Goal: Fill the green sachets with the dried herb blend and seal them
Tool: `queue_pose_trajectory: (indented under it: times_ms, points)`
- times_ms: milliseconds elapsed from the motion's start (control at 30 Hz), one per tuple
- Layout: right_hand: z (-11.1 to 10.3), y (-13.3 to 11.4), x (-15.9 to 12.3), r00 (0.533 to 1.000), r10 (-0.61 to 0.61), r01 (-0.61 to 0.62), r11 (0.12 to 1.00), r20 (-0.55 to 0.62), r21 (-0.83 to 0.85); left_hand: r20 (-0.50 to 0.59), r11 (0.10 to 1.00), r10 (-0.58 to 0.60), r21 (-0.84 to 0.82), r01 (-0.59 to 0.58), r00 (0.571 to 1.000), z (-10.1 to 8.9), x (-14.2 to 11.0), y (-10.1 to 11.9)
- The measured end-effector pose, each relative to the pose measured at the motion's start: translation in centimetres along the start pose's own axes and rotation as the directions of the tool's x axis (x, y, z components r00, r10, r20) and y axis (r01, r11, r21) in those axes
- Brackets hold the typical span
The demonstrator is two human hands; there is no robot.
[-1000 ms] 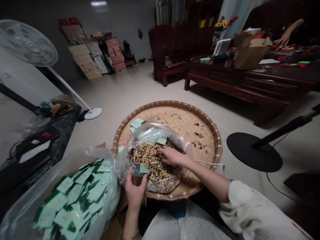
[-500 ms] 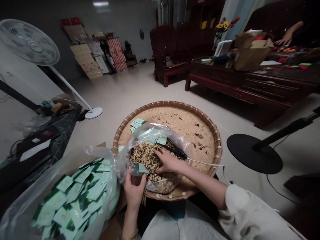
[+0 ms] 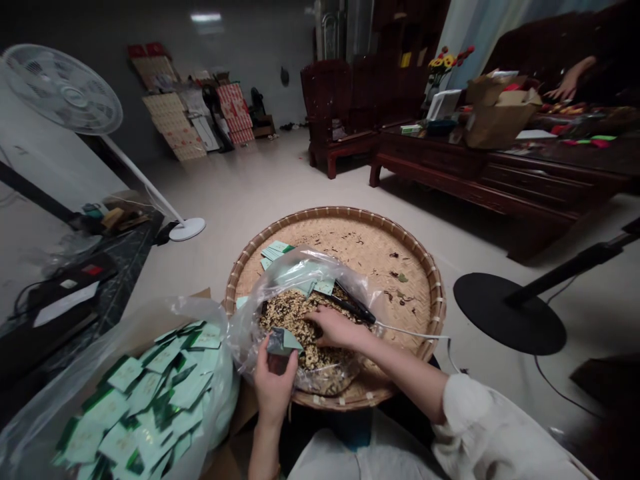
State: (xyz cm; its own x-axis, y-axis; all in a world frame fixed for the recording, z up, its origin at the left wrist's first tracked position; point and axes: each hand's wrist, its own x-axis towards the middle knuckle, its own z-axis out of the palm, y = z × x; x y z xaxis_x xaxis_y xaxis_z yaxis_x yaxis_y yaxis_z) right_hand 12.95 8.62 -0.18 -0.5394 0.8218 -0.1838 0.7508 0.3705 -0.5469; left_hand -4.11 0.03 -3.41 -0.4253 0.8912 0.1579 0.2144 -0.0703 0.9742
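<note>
My left hand (image 3: 276,383) pinches a small pale green sachet (image 3: 284,341) by its edges, its mouth spread, over the near left rim of a clear plastic bag (image 3: 250,333). Inside the bag lies a loose mix of pale and dark dried grains (image 3: 287,310). My right hand (image 3: 336,328) reaches into this mix with fingers and thumb curled in; the fingertips are partly hidden. Just beyond it a black tong-like tool (image 3: 353,305) with a white cord rests across the bag. Several green sachets (image 3: 276,251) lie behind the bag. All this sits on a round woven bamboo tray (image 3: 370,230).
At left, a large plastic bag (image 3: 220,400) bulges with green sachets (image 3: 143,392). A white fan (image 3: 186,229) stands beyond it; a black stand base (image 3: 510,313) is at right. A wooden table (image 3: 450,157) bears a paper bag (image 3: 500,120). Another person's hand (image 3: 567,87) is above it.
My right hand drew back from beside the black tool toward the near part of the mix, and its fingers have curled in. The sachet in my left hand has tilted slightly.
</note>
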Motion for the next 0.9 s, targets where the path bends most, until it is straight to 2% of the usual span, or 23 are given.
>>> queue_pose_trajectory:
  times_ms: [67,233,367,533,600,733,833,900]
  points:
    - [0.1,0.1,0.2,0.999,-0.040,0.040,0.999,-0.010,0.029,0.007,1.000,-0.013,-0.001,0.013,1.000,0.0,0.0,0.0]
    - [0.6,0.4,0.6,1.000,-0.001,0.002,0.998,-0.025,0.066,0.014,0.999,-0.029,-0.020,0.029,0.999,-0.2,0.2,0.0]
    - [0.9,0.4,0.8,0.997,-0.030,0.039,0.992,-0.073,0.121,0.030,0.999,-0.030,-0.022,0.030,0.999,0.0,0.1,0.1]
    - [-0.1,1.6,0.3,0.993,-0.009,0.033,0.979,-0.119,0.203,0.052,0.999,-0.038,-0.015,0.039,0.998,0.1,0.1,0.3]
    - [-0.5,2.2,-0.1,0.988,0.027,0.021,0.953,-0.154,0.304,0.056,0.999,-0.035,-0.003,0.036,0.998,0.2,0.1,0.4]
    - [-1.1,3.0,-1.1,0.982,0.139,-0.033,0.793,-0.127,0.608,0.115,1.000,-0.008,0.027,0.005,0.993,0.5,0.2,0.8]
    - [-1.3,3.1,-1.6,0.984,0.162,-0.038,0.619,-0.079,0.784,0.169,0.997,0.043,0.064,-0.054,0.985,0.9,0.4,1.2]
    - [-1.5,3.0,-1.9,0.982,0.165,-0.014,0.530,-0.088,0.848,0.188,0.989,0.094,0.098,-0.114,0.978,1.3,0.5,1.3]
